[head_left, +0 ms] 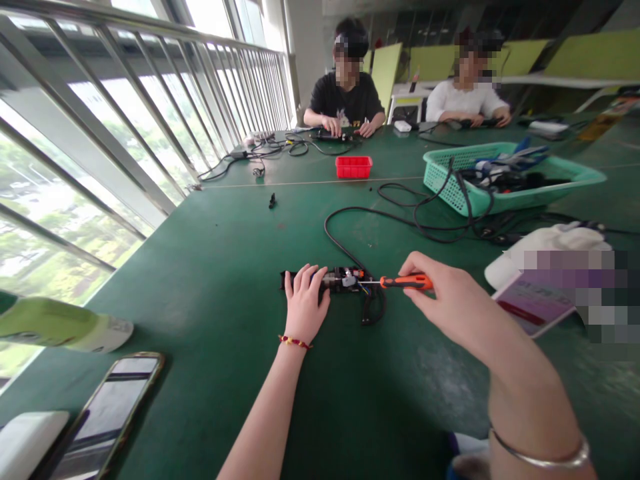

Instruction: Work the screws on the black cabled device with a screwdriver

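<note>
In the middle of the green table, an opened black corded device [345, 279] shows metal parts and coloured wires inside. My left hand [306, 297] lies over its left part, fingers across the top and thumb on the near side, holding it against the table. My right hand [440, 287] is closed around the handle of an orange and black screwdriver [406, 282]. The screwdriver points left, its thin shaft reaching the wires at the device's right part. I cannot tell whether the tip touches a screw. A black cable [345, 243] leads away from the device.
A green basket [545, 200] with tools and cables stands right, a red bin [354, 167] farther back. A small black part [272, 201] lies left. Near left are a phone [113, 413] and a green bottle [65, 325]. Two people sit across the table.
</note>
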The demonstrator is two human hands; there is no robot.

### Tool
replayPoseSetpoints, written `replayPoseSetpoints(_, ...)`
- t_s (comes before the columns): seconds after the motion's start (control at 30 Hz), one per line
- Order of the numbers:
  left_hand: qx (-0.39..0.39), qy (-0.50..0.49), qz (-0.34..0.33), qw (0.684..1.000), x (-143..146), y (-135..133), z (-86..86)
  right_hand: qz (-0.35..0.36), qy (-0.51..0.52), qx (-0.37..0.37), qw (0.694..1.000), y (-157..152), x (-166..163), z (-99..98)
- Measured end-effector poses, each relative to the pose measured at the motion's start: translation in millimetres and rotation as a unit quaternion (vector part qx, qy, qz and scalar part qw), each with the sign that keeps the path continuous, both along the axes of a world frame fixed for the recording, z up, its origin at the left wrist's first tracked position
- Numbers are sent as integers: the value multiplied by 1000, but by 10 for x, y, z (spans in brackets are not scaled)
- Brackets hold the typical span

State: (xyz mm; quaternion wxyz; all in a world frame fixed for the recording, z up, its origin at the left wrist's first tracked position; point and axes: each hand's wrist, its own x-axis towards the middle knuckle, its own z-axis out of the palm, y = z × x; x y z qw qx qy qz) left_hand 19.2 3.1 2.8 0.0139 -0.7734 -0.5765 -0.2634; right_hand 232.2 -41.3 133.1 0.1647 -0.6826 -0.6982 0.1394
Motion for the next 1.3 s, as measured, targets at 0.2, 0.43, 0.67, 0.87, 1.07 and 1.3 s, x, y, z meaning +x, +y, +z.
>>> replayPoseSetpoints(0.2,-1,4,-1,1000,2,-6,9,-23,49,-98,994,-14,-53,26)
replayPoseSetpoints(0.43,-2,3,0,1000,-4,-3,-7,-23,28,8,999,13,-20,-18)
replayPoseSetpoints(0.67,-9,5,2,1000,3,-6,5,-53,40,-35,997,25,-40,21)
replayPoseSetpoints(0.87,-9,5,2,1000,6,-5,7,-24,19,-7,1000,29,-17,14)
replayPoseSetpoints(1.07,-13,7,3,1000,9,-2,9,-44,44,-59,996,34,-72,45)
replayPoseSetpoints(1.3,-9,7,3,1000,3,-11,13,-63,28,-43,997,57,-32,-3)
